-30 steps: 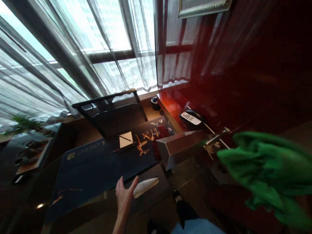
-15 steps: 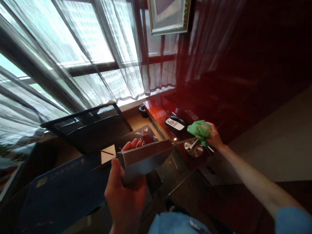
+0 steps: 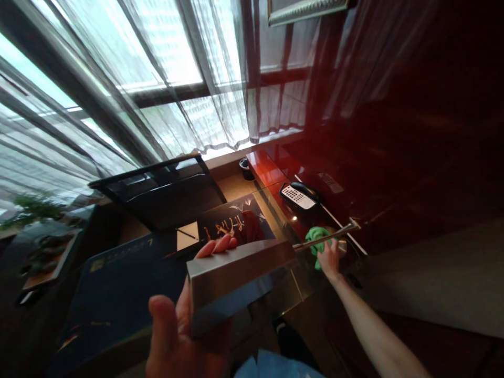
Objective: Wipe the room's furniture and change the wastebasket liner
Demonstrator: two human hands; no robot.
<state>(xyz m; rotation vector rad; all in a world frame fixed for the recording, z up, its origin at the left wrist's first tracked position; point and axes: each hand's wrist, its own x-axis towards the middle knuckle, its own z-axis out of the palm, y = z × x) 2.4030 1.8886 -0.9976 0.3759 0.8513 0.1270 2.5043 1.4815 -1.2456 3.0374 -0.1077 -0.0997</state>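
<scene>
My left hand (image 3: 177, 325) grips the metal head of a desk lamp (image 3: 236, 278) from below, fingers curled over its far edge and thumb apart at the near end. A thin arm runs from the lamp head toward the right wall. My right hand (image 3: 329, 260) is closed on a crumpled green cloth (image 3: 316, 240). It is low at the lamp's round metal base (image 3: 343, 247), which hand and cloth partly cover. I cannot tell exactly where the cloth touches. Just behind the cloth lies a telephone (image 3: 299, 197) with a white keypad.
A dark blue desk mat (image 3: 118, 283) lies to the left, with a notepad and pen (image 3: 187, 236) on it. A black-framed chair (image 3: 173, 194) stands beyond the desk. Toward the window is a dark bin (image 3: 247, 169). A glossy red wall (image 3: 378, 157) closes off the right; a plant (image 3: 35, 207) is far left.
My right hand with the green cloth has moved down from the lamp's arm to its base. The lamp head appears closer and larger, still in my left hand. The view has shifted left and down.
</scene>
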